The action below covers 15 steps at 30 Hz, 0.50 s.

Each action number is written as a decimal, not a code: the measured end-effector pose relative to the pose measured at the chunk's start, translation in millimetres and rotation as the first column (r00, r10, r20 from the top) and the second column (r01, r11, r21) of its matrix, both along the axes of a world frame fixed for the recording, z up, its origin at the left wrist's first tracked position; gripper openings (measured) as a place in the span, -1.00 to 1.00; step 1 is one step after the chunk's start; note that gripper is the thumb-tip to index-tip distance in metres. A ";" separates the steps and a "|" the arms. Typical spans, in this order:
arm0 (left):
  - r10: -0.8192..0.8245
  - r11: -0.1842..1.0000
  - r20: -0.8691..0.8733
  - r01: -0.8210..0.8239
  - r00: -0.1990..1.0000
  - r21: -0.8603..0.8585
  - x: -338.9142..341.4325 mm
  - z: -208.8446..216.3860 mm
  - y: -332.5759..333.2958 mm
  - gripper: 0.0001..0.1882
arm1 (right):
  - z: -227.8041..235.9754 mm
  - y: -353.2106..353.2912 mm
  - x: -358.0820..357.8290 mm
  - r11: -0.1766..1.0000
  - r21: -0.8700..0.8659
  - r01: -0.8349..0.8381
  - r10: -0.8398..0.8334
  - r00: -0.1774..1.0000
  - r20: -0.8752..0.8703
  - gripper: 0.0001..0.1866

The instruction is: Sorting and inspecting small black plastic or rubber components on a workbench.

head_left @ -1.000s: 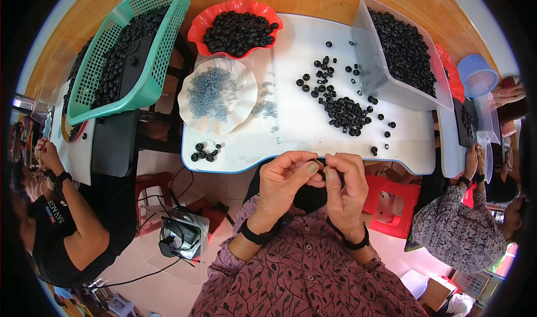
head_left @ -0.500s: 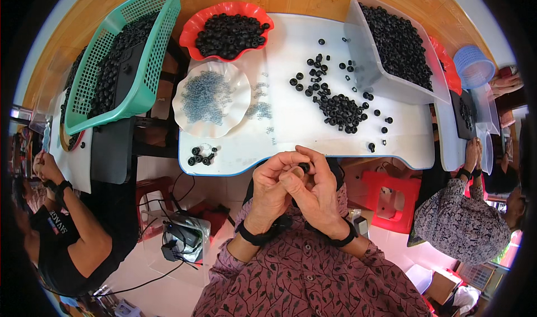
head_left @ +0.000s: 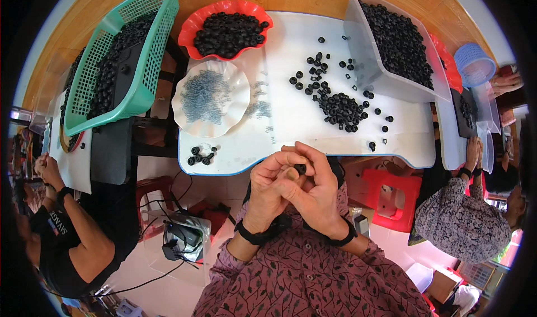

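My left hand (head_left: 269,191) and my right hand (head_left: 316,197) meet just off the table's near edge, in front of my chest. Between their fingertips is a small round black part (head_left: 300,169), pinched from both sides; a hole or darker centre seems to face up. Fingers cover much of it, so I cannot tell whether anything sits inside. Beyond my hands, a heap of similar black parts (head_left: 342,113) lies on the white table (head_left: 291,43). Left of it, a white scalloped plate (head_left: 239,88) bears many tiny clear-grey rings or springs, some strewn beside it.
A red scalloped bowl (head_left: 187,37) of black parts stands at the back left, a clear bin (head_left: 386,88) of them at the back right. A green basket (head_left: 148,76) is farther left. Co-workers sit on both sides. A red stool (head_left: 394,197) stands on the floor.
My fingers have shifted slightly around the black part, which now shows more plainly and sits a little farther left. The things on the table have stayed put.
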State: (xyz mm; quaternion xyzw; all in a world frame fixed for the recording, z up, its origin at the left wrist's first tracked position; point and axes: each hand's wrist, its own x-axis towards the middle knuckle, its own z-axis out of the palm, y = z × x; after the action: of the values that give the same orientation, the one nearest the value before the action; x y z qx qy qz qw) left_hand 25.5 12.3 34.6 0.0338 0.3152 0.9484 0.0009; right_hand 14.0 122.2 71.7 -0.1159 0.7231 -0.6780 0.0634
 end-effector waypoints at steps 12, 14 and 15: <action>-0.043 0.988 0.113 0.026 0.993 0.152 -2.3 3.1 -3.5 -0.73 | -5.8 2.8 6.4 0.985 0.172 0.026 -0.030 0.999 0.021 -0.28; -0.022 0.992 0.156 0.002 0.987 0.126 -5.8 -0.3 -3.3 -0.74 | -14.3 4.7 4.0 0.990 0.128 0.067 -0.066 0.998 -0.011 -0.37; -0.005 0.995 0.210 -0.016 0.978 0.101 -7.7 -0.1 -3.7 -0.75 | -14.3 5.9 1.7 0.991 0.120 0.066 -0.066 0.998 -0.011 -0.40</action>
State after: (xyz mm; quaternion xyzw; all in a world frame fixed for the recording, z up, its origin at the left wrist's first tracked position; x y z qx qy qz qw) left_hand 17.7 8.6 34.4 -0.0673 0.2643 0.9616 0.0298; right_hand 15.6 128.1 57.4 -0.0902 0.7663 -0.6345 0.0454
